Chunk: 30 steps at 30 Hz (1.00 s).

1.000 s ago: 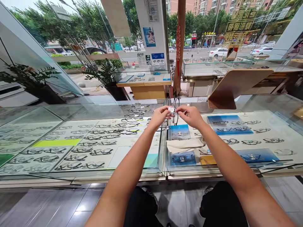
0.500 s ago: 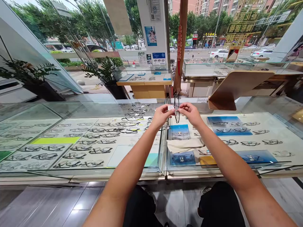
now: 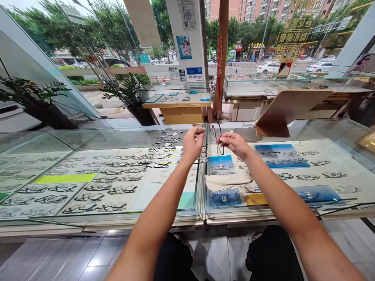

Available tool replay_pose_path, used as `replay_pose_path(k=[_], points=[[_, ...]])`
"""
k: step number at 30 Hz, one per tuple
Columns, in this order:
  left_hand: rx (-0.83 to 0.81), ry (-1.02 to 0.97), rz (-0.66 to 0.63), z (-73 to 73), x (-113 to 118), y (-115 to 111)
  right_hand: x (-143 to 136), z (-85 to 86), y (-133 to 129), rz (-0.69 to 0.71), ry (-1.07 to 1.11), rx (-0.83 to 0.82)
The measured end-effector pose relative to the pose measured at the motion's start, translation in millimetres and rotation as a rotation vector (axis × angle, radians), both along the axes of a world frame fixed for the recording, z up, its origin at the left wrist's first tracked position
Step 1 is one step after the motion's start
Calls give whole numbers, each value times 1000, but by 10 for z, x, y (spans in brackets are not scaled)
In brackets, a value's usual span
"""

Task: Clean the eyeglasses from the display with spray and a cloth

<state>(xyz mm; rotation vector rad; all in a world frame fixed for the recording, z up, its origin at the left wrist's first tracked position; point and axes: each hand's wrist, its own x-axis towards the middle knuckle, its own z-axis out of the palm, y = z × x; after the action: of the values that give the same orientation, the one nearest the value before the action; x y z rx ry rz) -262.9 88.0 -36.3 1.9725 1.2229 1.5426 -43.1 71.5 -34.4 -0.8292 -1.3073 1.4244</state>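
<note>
Over the seam between two glass display cases, my right hand [image 3: 236,144] pinches a pair of dark-rimmed glasses [image 3: 217,130] near the middle, one lens above the fingers and one below. My left hand [image 3: 193,143] is raised to the left of the glasses, apart from them, its thumb and fingers curled together. Whether something small is between those fingertips is too small to tell. Below my left hand, dark frames [image 3: 155,164] lie in rows in the left case. A cream cloth [image 3: 227,182] lies below my right hand, on the right case.
The left glass case [image 3: 164,217] and right case [image 3: 263,214] span the counter. A slanted wooden board [image 3: 288,109] stands at the right rear. Blue trays [image 3: 278,150] hold glasses. Behind are a wooden post [image 3: 222,58], a potted plant [image 3: 130,91] and a small display table [image 3: 183,115].
My left hand has let go of the glasses and moved left. The white tag seen at its fingertips no longer shows clearly. The glasses, still in my right hand, have tilted.
</note>
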Motion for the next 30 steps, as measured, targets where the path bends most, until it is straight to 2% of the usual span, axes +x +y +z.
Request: replay_pose_path(k=[2, 4, 7, 13, 15, 18, 20, 23, 30], points=[[118, 118, 179, 29, -75, -5, 15, 14, -11, 42, -26, -3], [183, 197, 302, 45, -128, 2, 25, 19, -17, 87, -42, -12], [236, 254, 357, 34, -142, 21, 35, 16, -17, 117, -8, -32], [443, 220, 479, -29, -21, -29, 111, 48, -1, 122, 228, -72], [501, 294, 393, -55, 46, -66, 150, 69, 5, 134, 284, -54], [542, 456, 163, -106, 159, -114, 191, 93, 10, 149, 339, -26], [574, 499, 84, -145, 225, -132, 200, 100, 7, 153, 357, -18], [597, 487, 68, -187, 281, -134, 201, 109, -5, 164, 356, -8], [502, 406, 122, -174, 266, -115, 250, 173, -47, 112, 370, 87]])
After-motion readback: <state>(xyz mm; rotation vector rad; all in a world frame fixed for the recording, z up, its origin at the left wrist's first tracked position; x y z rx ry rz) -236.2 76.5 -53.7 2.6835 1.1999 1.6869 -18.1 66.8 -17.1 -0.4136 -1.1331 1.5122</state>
